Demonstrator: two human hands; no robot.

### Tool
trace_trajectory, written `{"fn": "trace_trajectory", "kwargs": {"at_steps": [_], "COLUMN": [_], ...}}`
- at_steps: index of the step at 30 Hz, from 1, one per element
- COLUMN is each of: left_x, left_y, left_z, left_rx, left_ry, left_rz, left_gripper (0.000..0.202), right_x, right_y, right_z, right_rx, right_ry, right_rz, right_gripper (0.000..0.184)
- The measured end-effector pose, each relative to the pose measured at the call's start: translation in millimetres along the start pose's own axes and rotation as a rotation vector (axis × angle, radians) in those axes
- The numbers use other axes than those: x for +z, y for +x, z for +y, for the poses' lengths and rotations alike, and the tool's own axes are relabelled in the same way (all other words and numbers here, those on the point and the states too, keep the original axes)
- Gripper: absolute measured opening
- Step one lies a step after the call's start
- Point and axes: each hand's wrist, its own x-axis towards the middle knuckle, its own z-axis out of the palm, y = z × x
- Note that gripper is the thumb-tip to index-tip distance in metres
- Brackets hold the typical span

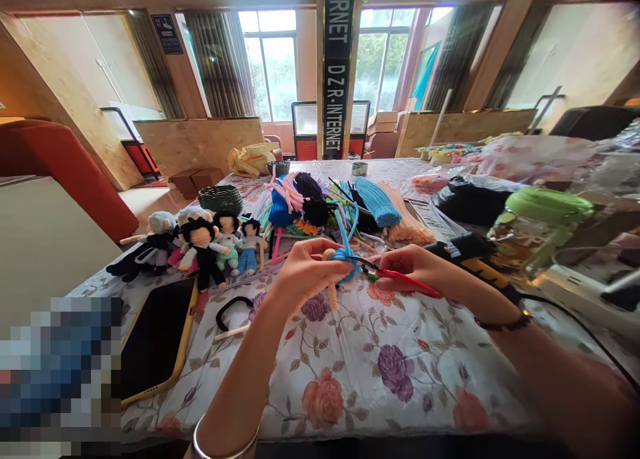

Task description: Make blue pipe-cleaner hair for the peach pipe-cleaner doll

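Note:
My left hand (307, 269) is closed around a small half-formed pipe-cleaner doll (345, 255), with blue strands pointing up and a peach piece hanging below. In my right hand (417, 266) are red-handled pliers (411, 283), their dark jaws at the blue part of the doll; whether they grip a strand I cannot tell. Finished pipe-cleaner dolls (203, 246) sit together at the left, several of them with black hair. A bent black pipe cleaner (223, 316) lies on the tablecloth left of my left forearm.
A phone in a yellow case (159, 339) lies at the left on the floral tablecloth (360, 406). Behind my hands are bundles of blue (377, 202), peach (413, 222) and black pipe cleaners. A dark basket (220, 198) stands behind the dolls. A green-lidded container (547, 209) and a glue gun (475, 259) are at the right.

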Motion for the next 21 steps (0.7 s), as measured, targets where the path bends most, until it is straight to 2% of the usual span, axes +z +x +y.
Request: {"fn": "trace_trajectory", "kwargs": {"at_steps": [5, 10, 13, 17, 21], "left_x": [-11.3, -16.8, -19.6, -25.7, -31.7], "left_y": [0, -3, -5, -6, -4], "left_z": [3, 9, 10, 6, -1], "left_rx": [-0.003, -0.042, -0.038, 0.072, 0.083], "left_ry": [0.127, 0.218, 0.313, 0.429, 0.429], "left_rz": [0.017, 0.055, 0.080, 0.098, 0.092], "left_gripper": [0.028, 0.027, 0.024, 0.023, 0.027], "right_x": [12, 22, 29, 36, 36], "right_y": [2, 11, 16, 15, 9], "right_z": [-3, 7, 17, 21, 15], "right_rx": [-0.033, -0.074, -0.147, -0.117, -0.070], "right_ry": [0.012, -0.049, -0.144, -0.148, -0.134], "right_rz": [-0.049, 0.019, 0.049, -0.047, -0.125], "right_gripper": [0.035, 0.036, 0.037, 0.033, 0.032]}}
